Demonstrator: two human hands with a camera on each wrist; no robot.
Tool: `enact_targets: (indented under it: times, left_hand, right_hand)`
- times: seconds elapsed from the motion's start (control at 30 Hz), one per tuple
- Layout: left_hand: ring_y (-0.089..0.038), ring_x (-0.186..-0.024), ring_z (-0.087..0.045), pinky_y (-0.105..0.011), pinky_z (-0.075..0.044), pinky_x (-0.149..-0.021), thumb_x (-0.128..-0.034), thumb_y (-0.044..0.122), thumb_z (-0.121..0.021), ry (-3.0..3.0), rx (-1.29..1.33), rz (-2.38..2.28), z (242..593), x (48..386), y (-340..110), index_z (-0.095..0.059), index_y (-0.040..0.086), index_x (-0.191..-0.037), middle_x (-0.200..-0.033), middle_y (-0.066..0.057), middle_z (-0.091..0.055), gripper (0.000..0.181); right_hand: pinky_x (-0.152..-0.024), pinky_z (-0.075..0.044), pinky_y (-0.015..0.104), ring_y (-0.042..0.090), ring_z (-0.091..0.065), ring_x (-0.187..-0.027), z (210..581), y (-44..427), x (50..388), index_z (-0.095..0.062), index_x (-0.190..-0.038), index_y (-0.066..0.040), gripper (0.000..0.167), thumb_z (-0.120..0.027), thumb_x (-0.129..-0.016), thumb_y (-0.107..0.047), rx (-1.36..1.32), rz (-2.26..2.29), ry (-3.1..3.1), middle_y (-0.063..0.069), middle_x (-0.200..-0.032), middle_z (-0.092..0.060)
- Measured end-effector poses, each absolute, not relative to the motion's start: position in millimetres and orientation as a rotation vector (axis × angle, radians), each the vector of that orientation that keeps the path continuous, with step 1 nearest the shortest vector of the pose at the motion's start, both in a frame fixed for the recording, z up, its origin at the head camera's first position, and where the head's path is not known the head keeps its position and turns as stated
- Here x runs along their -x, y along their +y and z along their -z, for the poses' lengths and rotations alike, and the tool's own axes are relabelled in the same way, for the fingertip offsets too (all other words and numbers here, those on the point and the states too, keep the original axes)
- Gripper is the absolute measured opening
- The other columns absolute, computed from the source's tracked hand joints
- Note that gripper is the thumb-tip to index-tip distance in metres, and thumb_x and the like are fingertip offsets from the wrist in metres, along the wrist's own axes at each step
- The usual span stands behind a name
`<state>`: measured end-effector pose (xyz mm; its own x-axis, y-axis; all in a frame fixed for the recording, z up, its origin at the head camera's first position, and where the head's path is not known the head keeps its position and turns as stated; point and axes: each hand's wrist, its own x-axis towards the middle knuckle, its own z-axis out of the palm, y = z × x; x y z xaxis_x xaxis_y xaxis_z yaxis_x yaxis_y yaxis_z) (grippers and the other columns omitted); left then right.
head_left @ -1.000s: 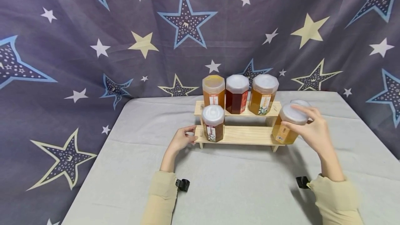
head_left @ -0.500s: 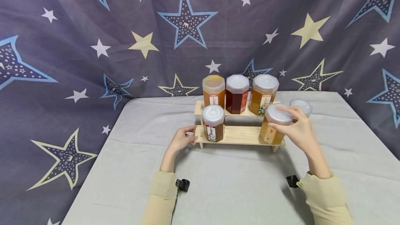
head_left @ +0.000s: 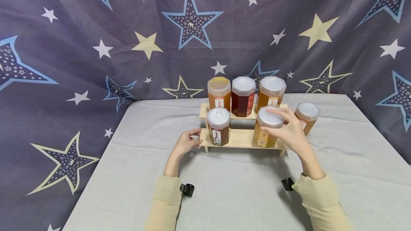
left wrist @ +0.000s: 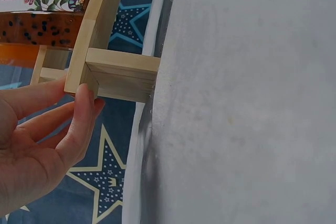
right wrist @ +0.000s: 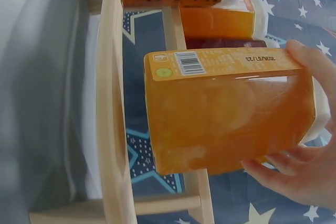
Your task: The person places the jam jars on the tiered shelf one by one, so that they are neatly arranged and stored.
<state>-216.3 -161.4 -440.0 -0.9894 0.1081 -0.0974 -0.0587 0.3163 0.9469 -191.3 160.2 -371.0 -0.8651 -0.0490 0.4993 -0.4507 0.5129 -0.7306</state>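
Observation:
My right hand (head_left: 290,131) grips an amber honey jar (head_left: 264,134) near its whitish lid. In the right wrist view that honey jar (right wrist: 226,114) shows a barcode label, and a small gap separates its base from the lower board of the wooden rack (right wrist: 110,129). My left hand (head_left: 185,142) pinches the left end of the two-tier wooden rack (head_left: 240,138); thumb and fingers hold the board's end in the left wrist view. A dark-amber jar with specks (head_left: 219,131) stands on the lower tier's left part.
On the upper tier stand an orange jar (head_left: 219,93), a dark red jar (head_left: 243,99) and another amber jar (head_left: 272,90), partly hidden. One more jar (head_left: 307,115) is on the grey cloth (head_left: 237,184) right of the rack. A star-patterned curtain (head_left: 128,20) hangs behind.
My right hand has carried the honey jar leftward from the rack's right end along the lower tier. The jar behind it at right has come into fuller view. My left hand has stayed put.

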Motion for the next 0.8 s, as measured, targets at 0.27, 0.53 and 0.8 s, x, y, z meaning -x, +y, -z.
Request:
enact_targets:
  times: [0.27,0.53,0.8]
  left_hand:
    - [-0.022,-0.056,-0.058,-0.050,-0.050,-0.067,-0.0759,-0.010,-0.058,2.395,-0.063,-1.758,429.4,211.2,-161.2,-0.045,-0.009,-0.124,-0.105,-0.026,-0.054,0.050]
    - [-0.021,-0.055,-0.058,-0.046,-0.052,-0.063,-0.0754,-0.009,-0.059,2.419,-0.059,-1.753,440.3,216.8,-162.8,-0.047,-0.007,-0.123,-0.104,-0.023,-0.055,0.049]
    - [-0.036,-0.064,-0.058,-0.051,-0.049,-0.067,-0.0764,-0.010,-0.057,2.420,-0.087,-1.727,417.5,204.8,-158.7,-0.044,-0.012,-0.122,-0.105,-0.028,-0.054,0.048]
  right_hand:
    - [-0.082,-0.044,0.029,0.024,-0.047,-0.103,370.5,142.2,194.9,-0.062,-0.110,-0.006,0.054,-0.081,-0.060,-0.012,-0.452,-1.358,-2.345,0.012,-0.111,-0.051]
    - [-0.076,-0.042,0.017,0.019,-0.048,-0.096,369.3,126.1,194.8,-0.063,-0.109,-0.006,0.053,-0.081,-0.059,-0.011,-0.503,-1.381,-2.328,0.011,-0.105,-0.052]
    - [-0.080,-0.045,0.036,0.025,-0.049,-0.098,375.2,116.6,201.5,-0.062,-0.111,-0.008,0.055,-0.081,-0.060,-0.015,-0.501,-1.444,-2.340,0.012,-0.109,-0.049]
